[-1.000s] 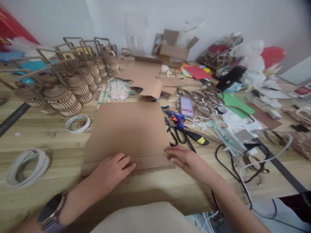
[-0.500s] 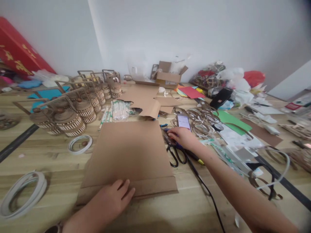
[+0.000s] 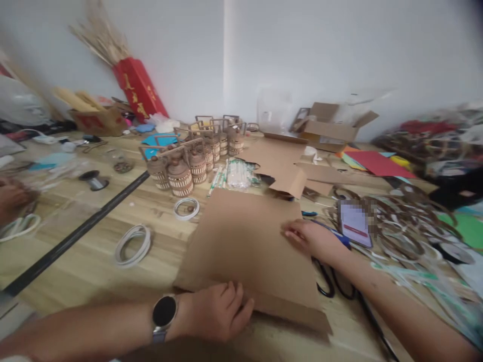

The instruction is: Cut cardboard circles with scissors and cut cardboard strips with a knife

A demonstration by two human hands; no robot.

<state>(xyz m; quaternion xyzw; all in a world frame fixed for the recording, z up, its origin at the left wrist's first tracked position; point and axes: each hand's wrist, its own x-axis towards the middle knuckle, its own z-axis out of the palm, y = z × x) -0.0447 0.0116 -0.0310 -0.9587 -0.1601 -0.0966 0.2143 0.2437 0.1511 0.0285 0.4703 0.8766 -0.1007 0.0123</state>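
A brown cardboard sheet (image 3: 241,241) lies flat on the wooden table in front of me, with a creased strip along its near edge. My left hand (image 3: 221,311), a round-faced watch on its wrist, is closed at that near edge with the fingers curled over the cardboard. Above the sheet's right edge is my right hand (image 3: 307,236), fingers pressed together; whatever is in them is hidden. Black-handled scissors (image 3: 327,281) lie partly under my right forearm. A blue-handled tool (image 3: 341,239) shows behind that hand, near a lit phone (image 3: 354,224).
Small woven lanterns (image 3: 180,176) with handles stand at the back left. White coils (image 3: 133,245) lie left of the sheet. Brown strip rings (image 3: 402,241) are heaped on the right. An open carton (image 3: 328,125) stands by the wall. Another person's hand (image 3: 13,198) is at far left.
My view has swung left. My right hand has moved from the scissors and tools to the sheet's right edge. My left hand's spread fingers have curled at the near edge.
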